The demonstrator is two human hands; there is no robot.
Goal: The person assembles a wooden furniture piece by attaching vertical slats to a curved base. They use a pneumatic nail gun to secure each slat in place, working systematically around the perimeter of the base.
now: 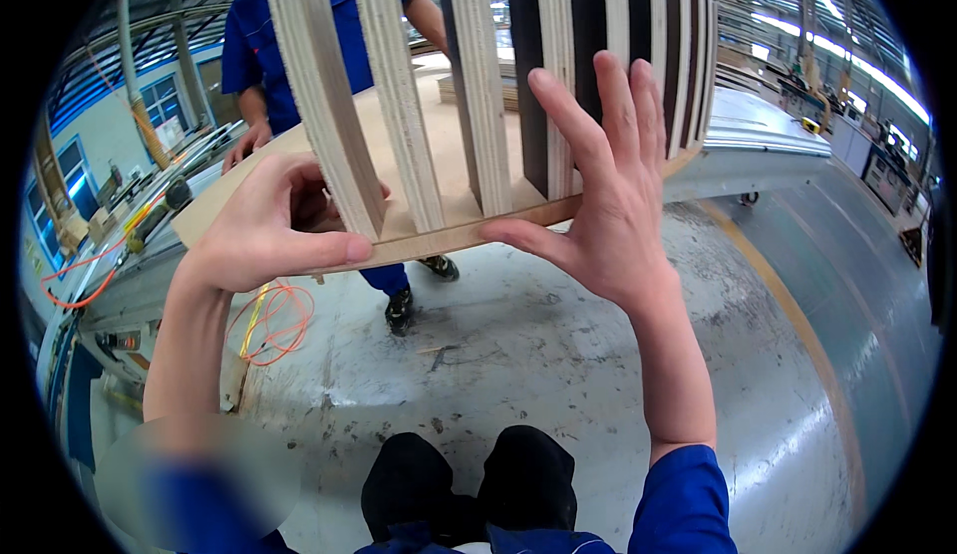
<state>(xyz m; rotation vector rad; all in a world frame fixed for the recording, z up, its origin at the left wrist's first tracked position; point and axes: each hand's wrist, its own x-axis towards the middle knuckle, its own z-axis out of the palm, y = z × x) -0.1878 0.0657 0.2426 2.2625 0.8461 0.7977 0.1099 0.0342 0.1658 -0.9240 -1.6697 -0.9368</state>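
Several plywood strips [406,106] stand upright in a row along the edge of a flat wooden board [429,245]; some have dark brown or black faces. At the row's left end, my left hand [264,220] is closed around the foot of a pale plywood strip [324,106]. Its thumb lies along the front corner and its fingertips show past the strip's right side. My right hand [618,185] has its fingers spread upward in front of the dark-faced strips, its thumb touching the board's front edge. Whether those fingers touch the strips I cannot tell.
Across the board stands a person in blue workwear [239,51], one hand resting near it. A metal machine table [758,136] extends right. On the left are a power tool [150,220] and an orange hose [284,330] coiled on the scuffed floor.
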